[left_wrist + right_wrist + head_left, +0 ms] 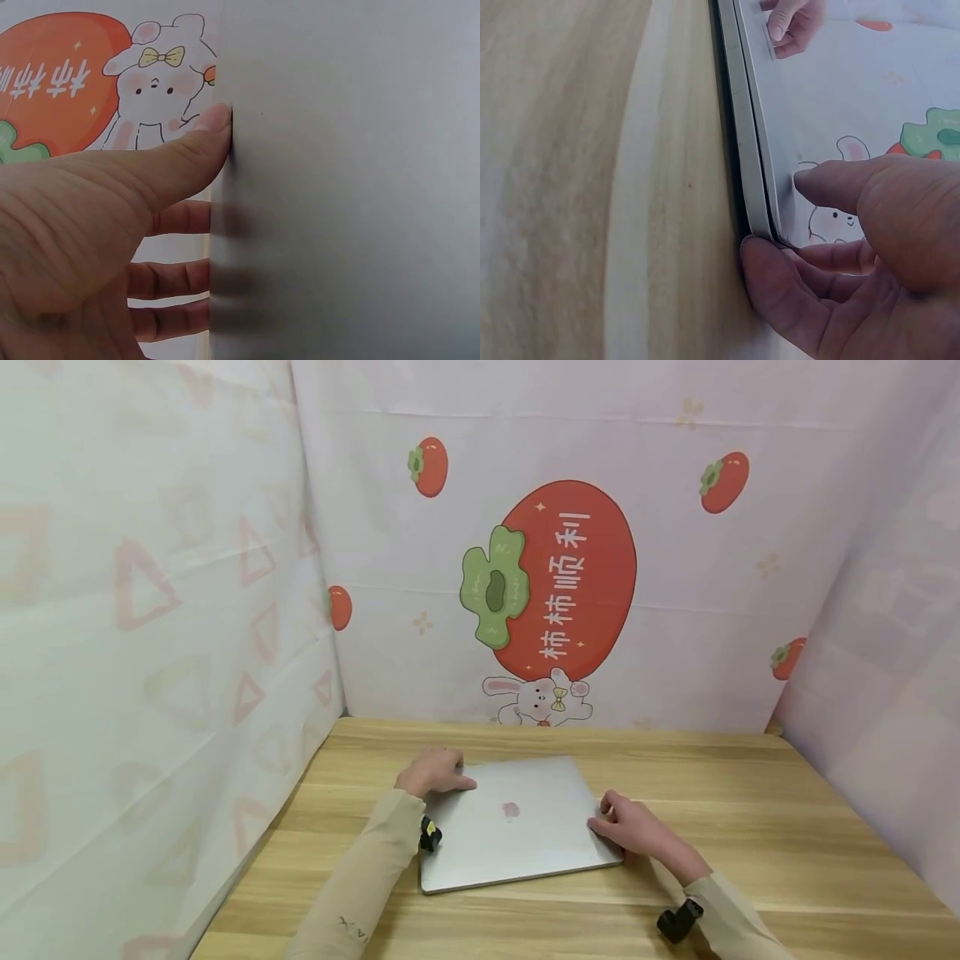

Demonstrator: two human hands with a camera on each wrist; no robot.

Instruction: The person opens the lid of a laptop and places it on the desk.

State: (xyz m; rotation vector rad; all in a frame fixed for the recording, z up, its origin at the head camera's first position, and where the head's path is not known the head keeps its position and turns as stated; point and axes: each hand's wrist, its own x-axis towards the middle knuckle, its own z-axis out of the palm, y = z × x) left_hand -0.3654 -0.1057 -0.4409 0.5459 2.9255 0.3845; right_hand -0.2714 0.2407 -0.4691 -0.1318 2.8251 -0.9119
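A closed silver laptop (pixel 532 843) lies on the wooden table, turned slightly, with a logo in the middle of its lid. At its far left side my left hand (pixel 435 772) grips the edge, the thumb over the rim and the other fingers (pixel 176 277) reaching to the side, their tips hidden. My right hand (pixel 637 828) holds the right side near the front corner. In the right wrist view the right thumb (pixel 832 184) is over the lid and the curled fingers are at the corner. A thin dark seam runs between lid and base there.
The wooden table (pixel 750 843) extends around the laptop on all sides. Behind it hangs a pale cloth (pixel 390 527) printed with persimmons and a rabbit, and more cloth (pixel 172 693) walls in the left and right sides. Small black cameras (pixel 678 920) sit at both wrists.
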